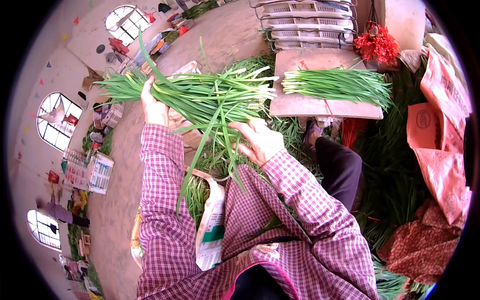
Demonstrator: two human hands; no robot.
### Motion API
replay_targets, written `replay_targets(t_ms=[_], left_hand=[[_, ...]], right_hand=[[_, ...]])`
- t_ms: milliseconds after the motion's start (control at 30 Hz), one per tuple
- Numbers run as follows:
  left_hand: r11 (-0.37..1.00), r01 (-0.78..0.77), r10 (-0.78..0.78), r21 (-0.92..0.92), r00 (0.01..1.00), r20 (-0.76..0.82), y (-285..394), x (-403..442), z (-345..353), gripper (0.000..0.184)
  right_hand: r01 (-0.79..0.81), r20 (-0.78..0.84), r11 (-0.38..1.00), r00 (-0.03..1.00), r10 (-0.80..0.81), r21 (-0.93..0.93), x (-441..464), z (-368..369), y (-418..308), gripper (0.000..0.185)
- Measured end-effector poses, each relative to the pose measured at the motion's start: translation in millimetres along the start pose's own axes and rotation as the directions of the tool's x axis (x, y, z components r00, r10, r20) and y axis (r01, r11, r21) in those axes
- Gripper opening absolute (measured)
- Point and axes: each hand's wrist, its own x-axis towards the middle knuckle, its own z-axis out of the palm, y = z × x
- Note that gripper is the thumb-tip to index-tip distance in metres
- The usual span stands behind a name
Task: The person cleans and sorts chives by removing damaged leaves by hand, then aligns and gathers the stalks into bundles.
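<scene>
Fingers of the left hand (155, 106) curl closed around a green bunch (200, 92); the right hand (262, 142), half open, touches drooping leaves (201, 148).

Low board (295, 61), flat, pinkish-brown. One bundle of green stalks (335, 85) lies across it, pale ends left, green tips past right edge. Thin red strand (327, 106) on board, partly under bundle. Floor (120, 200): dull brown, bare stretch at left of view. Loose greens (390, 175) heaped thickly right of board, more below it. Bundle and loose greens well apart from bare stretch.
</scene>
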Motion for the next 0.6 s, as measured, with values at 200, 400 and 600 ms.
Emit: replay_targets(t_ms=[200,400,600], left_hand=[[0.998,0.052,-0.052,-0.043,0.999,-0.009,6,8,-11,0.020],[0.992,0.081,-0.079,-0.100,0.996,0.029,11,15,-27,0.025],[0.997,-0.004,0.007,-0.071,0.999,0.046,-8,6,-19,0.025]], right_hand=[[-0.099,-0.052,0.993,0.994,0.095,-0.072,-36,31,60,0.011],[-0.467,0.326,0.871,0.856,0.401,0.154,-76,31,79,0.052],[-0.604,0.588,0.172,0.797,0.138,0.778,-22,49,33,0.080]])
